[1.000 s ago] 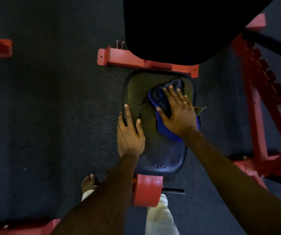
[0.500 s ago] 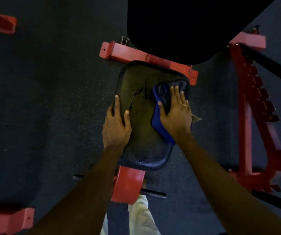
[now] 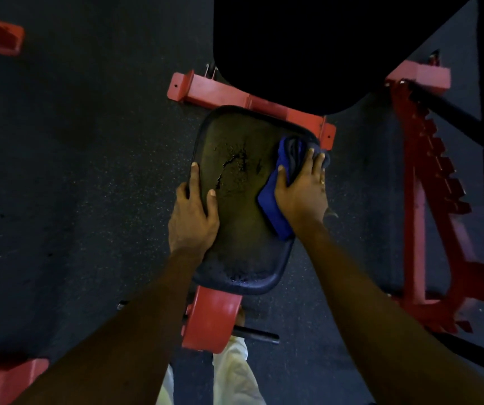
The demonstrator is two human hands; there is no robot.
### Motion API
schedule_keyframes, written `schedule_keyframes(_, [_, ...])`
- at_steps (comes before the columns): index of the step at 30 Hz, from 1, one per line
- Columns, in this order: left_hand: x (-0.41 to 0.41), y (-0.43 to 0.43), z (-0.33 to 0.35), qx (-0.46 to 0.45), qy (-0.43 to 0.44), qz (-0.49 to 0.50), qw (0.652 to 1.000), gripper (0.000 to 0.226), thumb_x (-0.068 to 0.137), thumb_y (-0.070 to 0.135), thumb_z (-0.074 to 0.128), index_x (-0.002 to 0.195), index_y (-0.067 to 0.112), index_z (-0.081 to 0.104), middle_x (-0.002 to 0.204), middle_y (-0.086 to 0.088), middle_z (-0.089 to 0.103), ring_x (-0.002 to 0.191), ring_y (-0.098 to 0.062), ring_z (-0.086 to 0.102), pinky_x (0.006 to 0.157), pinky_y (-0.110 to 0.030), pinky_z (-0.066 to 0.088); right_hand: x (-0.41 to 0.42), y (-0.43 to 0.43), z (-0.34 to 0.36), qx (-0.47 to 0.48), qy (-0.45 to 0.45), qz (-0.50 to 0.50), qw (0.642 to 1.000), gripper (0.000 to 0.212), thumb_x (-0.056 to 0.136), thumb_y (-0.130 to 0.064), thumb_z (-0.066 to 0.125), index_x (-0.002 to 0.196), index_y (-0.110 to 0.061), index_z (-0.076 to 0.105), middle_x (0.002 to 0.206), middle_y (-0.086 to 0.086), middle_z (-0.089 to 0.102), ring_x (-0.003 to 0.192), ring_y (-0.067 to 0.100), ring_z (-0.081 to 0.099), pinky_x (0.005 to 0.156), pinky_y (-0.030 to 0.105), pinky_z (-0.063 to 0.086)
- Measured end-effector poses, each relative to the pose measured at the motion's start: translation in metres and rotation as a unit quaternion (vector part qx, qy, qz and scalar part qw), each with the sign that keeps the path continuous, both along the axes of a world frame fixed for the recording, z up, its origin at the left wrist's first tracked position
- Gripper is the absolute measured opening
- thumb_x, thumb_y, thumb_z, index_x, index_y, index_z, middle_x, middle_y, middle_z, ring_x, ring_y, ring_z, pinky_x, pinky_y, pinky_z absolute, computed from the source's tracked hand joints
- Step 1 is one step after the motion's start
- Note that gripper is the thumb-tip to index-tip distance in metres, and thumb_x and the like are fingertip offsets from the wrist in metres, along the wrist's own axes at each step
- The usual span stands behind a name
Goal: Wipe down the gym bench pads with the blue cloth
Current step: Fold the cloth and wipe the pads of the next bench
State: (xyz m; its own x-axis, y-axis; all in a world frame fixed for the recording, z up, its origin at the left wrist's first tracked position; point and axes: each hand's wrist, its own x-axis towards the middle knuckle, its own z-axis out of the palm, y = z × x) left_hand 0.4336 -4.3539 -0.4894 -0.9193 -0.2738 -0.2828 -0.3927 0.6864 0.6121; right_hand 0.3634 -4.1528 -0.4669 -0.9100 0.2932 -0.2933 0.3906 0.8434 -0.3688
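Head view, looking steeply down. We see the seat pad (image 3: 243,229), a dark, rounded-rectangular cushion with a raised rim. Its cover is worn, with a jagged crack and flaked patches in the upper middle, and it shines wetly along the near edge.

The blue cloth (image 3: 273,211) lies bunched on the right side of this pad. Its lower part is bright blue. Its upper folds look darker and reach the pad's far right corner.

The right hand (image 3: 302,194) presses flat on the cloth with fingers extended and the thumb spread to the left. A ring (image 3: 321,181) shows on one finger.

The left hand (image 3: 192,217) rests on the pad's left rim, index finger straight along the edge and thumb laid on the top surface. We cannot see the remaining fingers clearly. The hands are apart, with the bare centre of the pad between them.

Beyond the seat pad we note:
- the black back pad (image 3: 308,54), which is too dark to show any detail;
- a red crossbar (image 3: 235,96) between the two pads;
- a red toothed rack (image 3: 431,159) to the right;
- a red roller (image 3: 211,323) just below the seat;
- speckled dark flooring (image 3: 74,171) all around.
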Motion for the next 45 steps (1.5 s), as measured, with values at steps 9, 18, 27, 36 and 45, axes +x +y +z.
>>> schedule_keyframes(9, [-0.002, 0.001, 0.003, 0.002, -0.005, -0.001, 1.000, 0.066, 0.105, 0.049, 0.037, 0.163, 0.035, 0.008, 0.149, -0.015, 0.038, 0.111, -0.037, 0.060, 0.081, -0.048, 0.050, 0.062, -0.008, 0.012, -0.039, -0.014, -0.019, 0.999, 0.078, 0.102, -0.053, 0.045, 0.163, -0.025, 0.006, 0.171, 0.001, 0.004, 0.147, 0.037, 0.035, 0.107, 0.057, 0.043])
schedule_keyframes(18, [-0.003, 0.001, 0.001, -0.004, -0.006, -0.003, 1.000, 0.067, 0.106, 0.047, 0.038, 0.163, 0.038, 0.004, 0.147, -0.014, 0.037, 0.110, -0.038, 0.059, 0.083, -0.053, 0.053, 0.009, 0.001, 0.001, -0.031, -0.006, -0.062, 0.998, 0.078, 0.102, -0.052, 0.045, 0.163, -0.020, 0.010, 0.170, 0.010, 0.012, 0.140, 0.043, 0.044, 0.105, 0.055, 0.044])
schedule_keyframes(27, [-0.003, 0.001, 0.002, -0.006, -0.009, -0.011, 1.000, 0.067, 0.106, 0.048, 0.037, 0.164, 0.036, 0.004, 0.148, -0.014, 0.038, 0.110, -0.037, 0.060, 0.083, -0.050, 0.050, 0.025, 0.009, 0.002, 0.013, 0.029, 0.169, 0.985, 0.073, 0.101, -0.053, 0.047, 0.161, -0.019, 0.023, 0.169, 0.004, 0.016, 0.156, 0.033, 0.009, 0.124, 0.051, 0.020])
schedule_keyframes(36, [0.000, -0.008, 0.001, 0.056, -0.006, -0.056, 0.997, 0.078, 0.101, 0.039, 0.046, 0.164, 0.028, 0.002, 0.159, -0.018, 0.028, 0.129, -0.042, 0.050, 0.097, -0.054, 0.049, -0.059, -0.048, 0.001, 0.056, 0.039, 0.080, 0.994, 0.067, 0.100, -0.053, 0.049, 0.159, -0.026, 0.031, 0.166, 0.005, 0.027, 0.154, 0.036, 0.018, 0.124, 0.050, 0.021])
schedule_keyframes(45, [0.017, -0.081, -0.005, 0.045, -0.060, -0.264, 0.962, 0.072, 0.101, 0.063, 0.023, 0.163, 0.037, -0.004, 0.170, -0.015, -0.001, 0.146, -0.043, 0.034, 0.111, -0.057, 0.041, -0.045, -0.102, 0.000, 0.067, 0.068, 0.085, 0.992, 0.066, 0.097, -0.051, 0.056, 0.156, -0.028, 0.037, 0.164, -0.003, 0.032, 0.154, 0.030, 0.024, 0.121, 0.047, 0.026])
